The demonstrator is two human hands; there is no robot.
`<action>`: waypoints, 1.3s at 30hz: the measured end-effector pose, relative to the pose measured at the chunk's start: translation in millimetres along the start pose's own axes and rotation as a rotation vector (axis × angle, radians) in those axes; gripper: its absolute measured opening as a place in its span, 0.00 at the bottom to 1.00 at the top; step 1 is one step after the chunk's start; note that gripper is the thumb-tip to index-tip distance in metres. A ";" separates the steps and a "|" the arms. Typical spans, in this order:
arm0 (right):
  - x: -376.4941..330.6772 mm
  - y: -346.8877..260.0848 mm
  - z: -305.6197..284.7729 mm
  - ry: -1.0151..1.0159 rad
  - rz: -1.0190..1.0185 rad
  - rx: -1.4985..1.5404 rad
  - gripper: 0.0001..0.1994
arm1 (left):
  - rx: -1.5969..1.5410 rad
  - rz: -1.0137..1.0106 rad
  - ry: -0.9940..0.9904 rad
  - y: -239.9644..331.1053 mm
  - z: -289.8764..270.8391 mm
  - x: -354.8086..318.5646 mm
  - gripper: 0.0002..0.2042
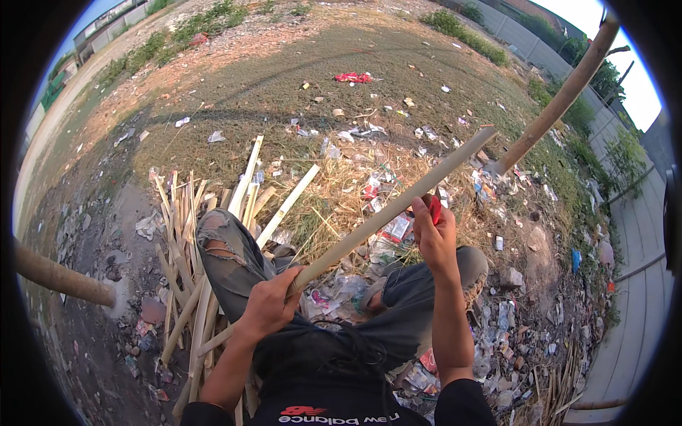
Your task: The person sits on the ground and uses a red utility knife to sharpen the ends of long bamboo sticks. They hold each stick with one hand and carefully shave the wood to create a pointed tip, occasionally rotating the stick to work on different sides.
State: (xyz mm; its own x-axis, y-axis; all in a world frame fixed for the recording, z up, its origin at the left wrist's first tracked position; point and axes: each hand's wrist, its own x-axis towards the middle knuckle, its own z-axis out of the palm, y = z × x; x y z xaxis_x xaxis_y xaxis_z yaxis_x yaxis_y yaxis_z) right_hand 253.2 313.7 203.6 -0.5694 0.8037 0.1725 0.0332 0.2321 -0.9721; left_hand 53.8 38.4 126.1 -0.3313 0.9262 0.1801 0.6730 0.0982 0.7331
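The left hand (268,307) wraps a long, pale, bamboo-like pole (369,226) slanting toward two o'clock and should brace it firmly, while the right hand (436,238) grips a small red object (435,209) alongside.

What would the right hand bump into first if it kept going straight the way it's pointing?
Most likely the long pale strip, which slants across just beyond the right hand. It may already be touching; the depth is hard to judge.
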 end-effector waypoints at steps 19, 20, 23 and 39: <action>-4.3 2.9 -11.1 0.034 -0.045 -0.629 0.25 | -0.042 0.023 0.017 -4.9 5.2 -15.1 0.22; -7.2 1.5 -7.2 0.021 -0.003 -0.616 0.26 | -0.062 0.004 -0.005 -2.8 4.1 -15.0 0.21; -37.2 15.8 25.9 -0.109 -0.109 -0.755 0.25 | -0.070 0.066 0.025 -4.0 9.7 -8.1 0.21; -4.2 13.1 29.6 -0.023 0.050 -0.537 0.27 | -0.226 -0.025 0.057 5.6 20.7 1.8 0.19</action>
State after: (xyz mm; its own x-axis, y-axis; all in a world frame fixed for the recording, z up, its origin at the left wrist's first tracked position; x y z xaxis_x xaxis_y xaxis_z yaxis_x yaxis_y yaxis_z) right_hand 231.7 297.1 185.5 -0.5742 0.8101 0.1187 0.4724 0.4462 -0.7601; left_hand 70.7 48.1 116.9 -0.3872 0.9019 0.1916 0.5007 0.0312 0.8651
